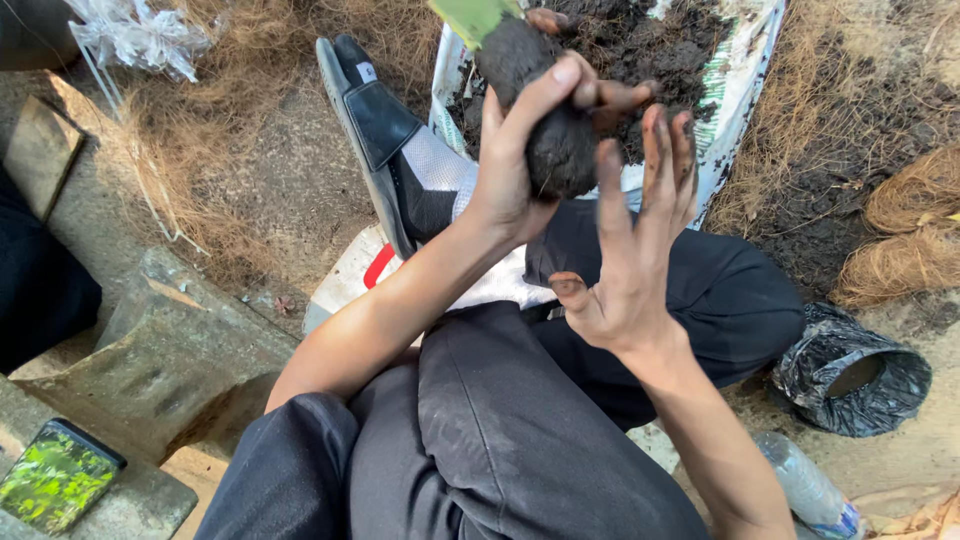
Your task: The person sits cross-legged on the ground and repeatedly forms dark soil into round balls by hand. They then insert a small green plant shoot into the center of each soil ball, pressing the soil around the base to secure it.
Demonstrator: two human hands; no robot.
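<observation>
My left hand (525,150) grips a dark, rounded lump of soil (545,110) held up over my lap, its fingers wrapped around the lump. A green leaf or stem (472,17) sticks out of the lump's top. My right hand (630,240) is flat with fingers spread and soil-stained, right beside the lump; whether it touches the lump I cannot tell. Behind both hands lies a white sack (740,90) filled with dark soil.
My legs in dark trousers (500,420) fill the middle, one foot in a black sandal (375,130). Coconut fibre bundles (905,230) lie at right, a rolled black plastic bag (850,370) and a plastic bottle (810,490) below. Concrete blocks (160,350) and a phone (55,475) at left.
</observation>
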